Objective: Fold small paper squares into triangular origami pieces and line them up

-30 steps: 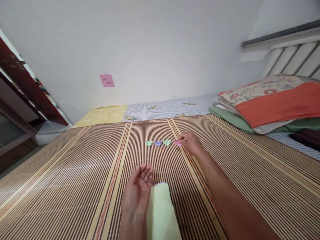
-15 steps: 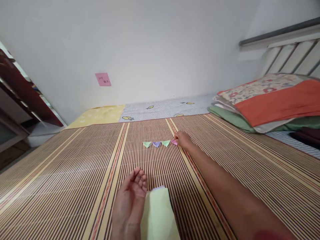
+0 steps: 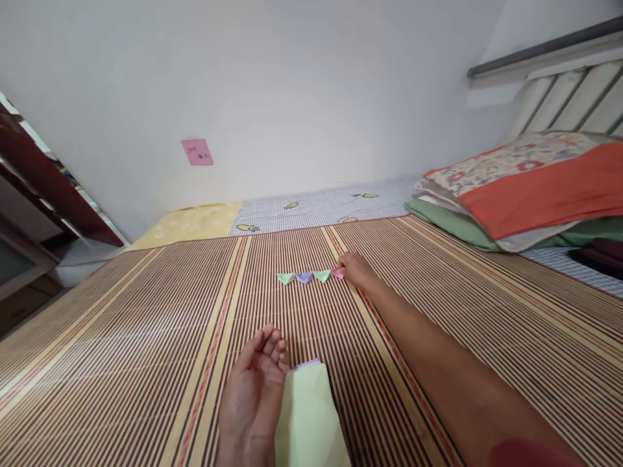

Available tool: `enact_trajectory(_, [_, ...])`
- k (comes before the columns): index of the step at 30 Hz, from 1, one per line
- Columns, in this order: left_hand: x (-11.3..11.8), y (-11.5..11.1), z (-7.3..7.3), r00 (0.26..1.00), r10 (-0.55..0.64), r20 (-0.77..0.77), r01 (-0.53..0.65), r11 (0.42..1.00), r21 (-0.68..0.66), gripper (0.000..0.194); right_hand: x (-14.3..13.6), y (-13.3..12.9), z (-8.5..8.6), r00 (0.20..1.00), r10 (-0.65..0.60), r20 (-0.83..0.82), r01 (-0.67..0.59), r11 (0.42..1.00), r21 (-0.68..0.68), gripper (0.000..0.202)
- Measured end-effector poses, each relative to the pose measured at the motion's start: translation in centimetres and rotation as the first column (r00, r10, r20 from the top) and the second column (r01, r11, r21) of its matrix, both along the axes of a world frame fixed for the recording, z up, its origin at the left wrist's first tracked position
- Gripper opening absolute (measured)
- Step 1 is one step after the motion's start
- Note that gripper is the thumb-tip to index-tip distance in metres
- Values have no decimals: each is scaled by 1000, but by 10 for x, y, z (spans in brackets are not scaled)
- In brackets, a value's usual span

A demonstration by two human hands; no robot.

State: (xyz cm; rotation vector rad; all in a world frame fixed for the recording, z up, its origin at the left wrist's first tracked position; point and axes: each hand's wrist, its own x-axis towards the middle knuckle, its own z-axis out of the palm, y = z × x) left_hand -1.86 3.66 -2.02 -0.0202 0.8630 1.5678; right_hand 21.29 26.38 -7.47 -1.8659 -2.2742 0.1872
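Note:
My right hand (image 3: pixel 357 268) reaches forward with its fingers closed on a small pink folded paper triangle (image 3: pixel 337 274), at the right end of a row. To its left in that row lie a green paper triangle (image 3: pixel 322 276), a purple paper triangle (image 3: pixel 304 277) and another green paper triangle (image 3: pixel 285 278), points toward me. My left hand (image 3: pixel 260 373) rests palm up nearer to me, fingers loosely curled and apart, holding nothing. Beside it lies a stack of pale green paper (image 3: pixel 312 408), with a purple sheet edge (image 3: pixel 311 362) peeking out at its far end.
A striped bamboo mat (image 3: pixel 146 337) covers the bed. Folded bedding with an orange pillow (image 3: pixel 549 194) sits at the right, by a white headboard (image 3: pixel 579 97). A pink note (image 3: pixel 197 152) is stuck on the wall (image 3: pixel 311 97) behind.
The view has shifted slightly. My right hand stays at the pink triangle with hardly any movement, and my left hand keeps its place.

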Motion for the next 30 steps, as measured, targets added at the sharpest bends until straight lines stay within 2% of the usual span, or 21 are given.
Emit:
enact_trajectory(17, [0,0,0,1000,-13,-27,13,1000,1,32,2,-1,10,991,28,130,-34,999,37,34])
enact_trajectory(30, [-1,2,-3,1000,-14,1,14,1000,8,31,2,1,2,977,29,213,-53,993,107,32])
